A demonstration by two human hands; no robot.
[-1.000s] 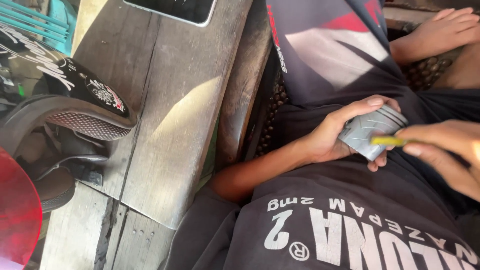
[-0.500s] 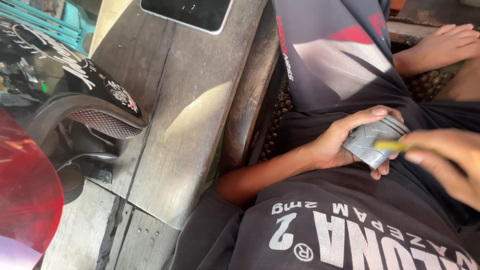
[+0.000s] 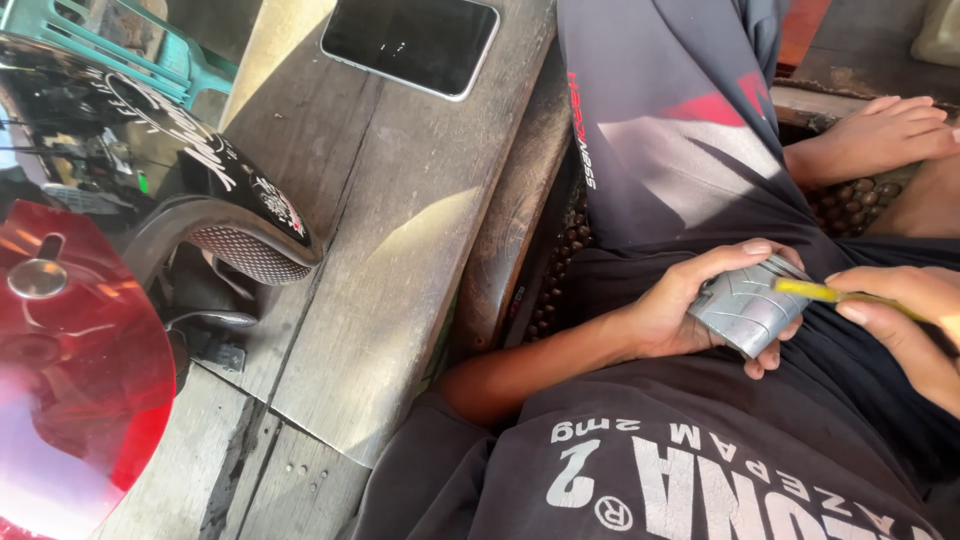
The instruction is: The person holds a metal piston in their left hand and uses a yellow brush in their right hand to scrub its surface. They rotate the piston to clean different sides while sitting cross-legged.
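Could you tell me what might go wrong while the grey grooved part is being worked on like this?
The left hand holds the grey grooved metal part over the lap, unsupported, so it might slip and drop. The right hand presses a thin yellow tool against it close to the left fingers; a slip could jab them. The phone lies near the wooden bench's edge.

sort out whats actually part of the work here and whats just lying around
In use:
- left hand, gripping the grey grooved metal part
- right hand, holding the thin yellow tool with its tip on that part

Lying about:
- phone, screen dark, on the wooden bench
- black helmet
- red visor
- bare foot further back
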